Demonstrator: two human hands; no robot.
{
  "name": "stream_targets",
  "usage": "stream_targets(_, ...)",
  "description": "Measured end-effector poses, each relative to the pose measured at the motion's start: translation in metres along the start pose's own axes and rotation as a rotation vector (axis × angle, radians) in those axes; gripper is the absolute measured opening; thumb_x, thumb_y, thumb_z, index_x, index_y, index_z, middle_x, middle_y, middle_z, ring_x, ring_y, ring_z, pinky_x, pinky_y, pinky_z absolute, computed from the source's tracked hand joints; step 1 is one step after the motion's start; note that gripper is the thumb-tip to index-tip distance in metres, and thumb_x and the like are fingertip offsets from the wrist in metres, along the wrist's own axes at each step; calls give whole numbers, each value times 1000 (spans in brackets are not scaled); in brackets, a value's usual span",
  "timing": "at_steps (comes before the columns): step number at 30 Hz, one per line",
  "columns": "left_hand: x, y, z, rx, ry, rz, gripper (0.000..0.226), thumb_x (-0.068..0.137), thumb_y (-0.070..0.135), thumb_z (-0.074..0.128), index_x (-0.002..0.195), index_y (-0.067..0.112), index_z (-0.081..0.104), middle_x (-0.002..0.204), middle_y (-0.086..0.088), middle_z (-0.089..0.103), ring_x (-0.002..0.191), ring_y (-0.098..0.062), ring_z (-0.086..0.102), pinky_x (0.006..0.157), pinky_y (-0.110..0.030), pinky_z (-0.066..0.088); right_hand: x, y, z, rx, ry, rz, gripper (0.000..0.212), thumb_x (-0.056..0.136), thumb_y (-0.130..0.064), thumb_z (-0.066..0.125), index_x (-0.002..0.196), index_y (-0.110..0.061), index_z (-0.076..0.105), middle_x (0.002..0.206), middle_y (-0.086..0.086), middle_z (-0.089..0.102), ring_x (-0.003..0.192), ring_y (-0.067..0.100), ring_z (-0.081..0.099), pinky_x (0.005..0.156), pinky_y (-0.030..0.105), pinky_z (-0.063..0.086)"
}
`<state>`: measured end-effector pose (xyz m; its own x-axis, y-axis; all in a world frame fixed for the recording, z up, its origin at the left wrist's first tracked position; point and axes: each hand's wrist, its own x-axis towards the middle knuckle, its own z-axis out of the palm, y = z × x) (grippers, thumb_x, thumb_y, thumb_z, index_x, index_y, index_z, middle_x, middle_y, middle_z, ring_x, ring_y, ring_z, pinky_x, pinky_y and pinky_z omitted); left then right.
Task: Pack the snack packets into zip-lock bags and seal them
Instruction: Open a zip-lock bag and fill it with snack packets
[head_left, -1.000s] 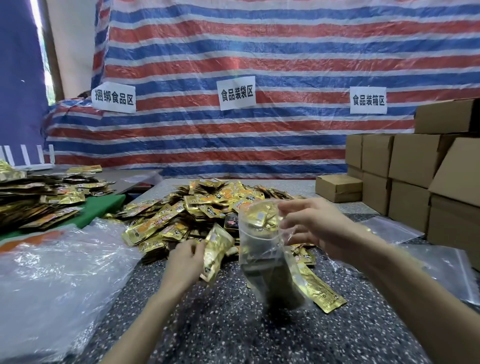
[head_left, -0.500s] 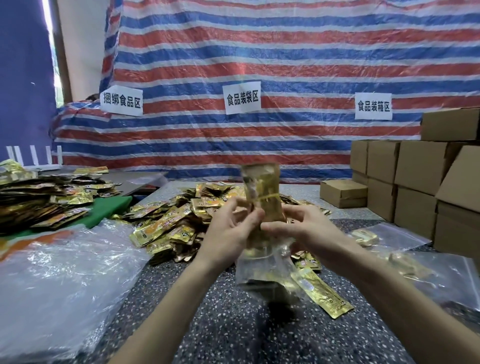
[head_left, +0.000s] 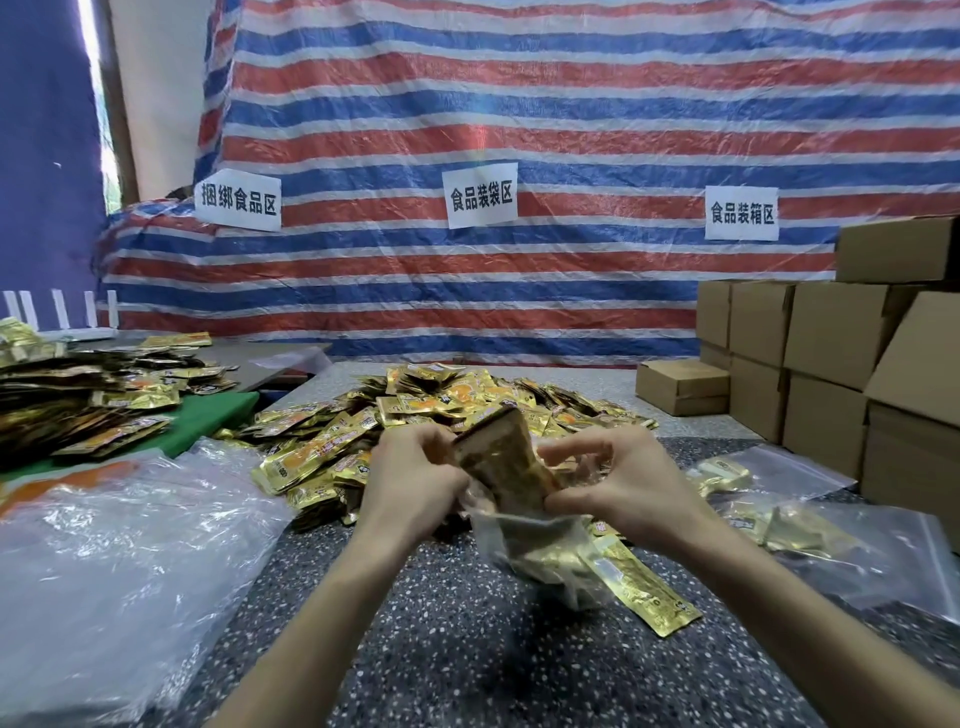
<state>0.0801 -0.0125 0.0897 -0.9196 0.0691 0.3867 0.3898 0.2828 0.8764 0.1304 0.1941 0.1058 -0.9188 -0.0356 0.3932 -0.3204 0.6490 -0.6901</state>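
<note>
Crowding the speckled table (head_left: 467, 649) behind the hands is a heap of snack packets (head_left: 467, 400) in gold foil, with cardboard boxes (head_left: 831, 353) stacked on the right, filled bags (head_left: 779, 519) lying just before them and crumpled clear plastic (head_left: 130, 545) on the left. A loose packet (head_left: 644, 587) touches the zip-lock bag (head_left: 524, 540), whose lower end sags onto the table. Between the hands a packet (head_left: 504, 462) stands tilted, its lower part inside the bag's mouth. The left hand (head_left: 410, 478) grips the packet's left edge with curled fingers. The right hand (head_left: 628, 483) pinches the bag's rim at the packet's right side.
</note>
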Motion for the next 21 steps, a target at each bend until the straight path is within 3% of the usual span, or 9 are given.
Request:
stream_targets(3, 4, 5, -3, -44, 68, 6, 16, 75, -11, 73, 68, 2, 66, 68, -8, 70, 54, -14, 69, 48, -31, 57, 1, 4, -8, 16, 0, 24, 41, 73, -9, 85, 103, -35, 75, 88, 2, 75, 80, 24, 68, 72, 41, 59)
stream_targets(6, 8, 12, -3, -38, 96, 27, 19, 78, -8, 74, 65, 5, 67, 70, -11, 70, 57, -16, 69, 46, -28, 54, 1, 4, -15, 56, -14, -17, 30, 78, -23, 83, 102, -39, 73, 89, -5, 74, 79, 14, 67, 66, 26, 59)
stream_targets(8, 10, 18, -2, -3, 123, 83, 23, 77, -9, 70, 64, 10, 68, 69, -8, 69, 62, -20, 69, 47, -29, 55, 1, 1, -20, 74, -78, -16, 42, 69, -40, 86, 107, -42, 69, 101, -7, 71, 84, 6, 66, 63, 14, 54)
stream_targets(10, 11, 26, -1, 66, 133, 172, 24, 76, -5, 67, 65, 15, 73, 67, -1, 70, 64, -16, 69, 50, -28, 57, 1, -2, -27, 53, -143, -17, 59, 62, -41, 92, 113, -43, 64, 108, -13, 68, 89, -3, 65, 66, 9, 51)
stream_targets(13, 11, 39, 1, 100, 135, 280, 25, 79, -1, 65, 69, 18, 78, 65, 7, 71, 60, -6, 66, 51, -15, 51, 3, -3, -32, 6, -119, -43, 71, 60, -23, 94, 120, -37, 60, 114, -16, 65, 98, 2, 64, 85, 23, 54)
stream_targets(17, 14, 49, 4, 60, 176, 337, 29, 84, -2, 62, 70, 19, 77, 70, 8, 72, 63, -3, 66, 49, -13, 49, 7, -4, -29, 74, -8, -92, 74, 63, -6, 91, 126, -23, 57, 111, 0, 65, 95, 21, 66, 86, 39, 59)
stream_targets(21, 17, 50, 7, 21, 186, 304, 31, 89, -4, 57, 72, 15, 75, 76, 1, 73, 66, 8, 66, 51, -20, 52, 8, -4, -23, 77, 128, -200, 54, 64, -7, 89, 109, -21, 63, 101, -3, 68, 87, 12, 66, 76, 28, 59)
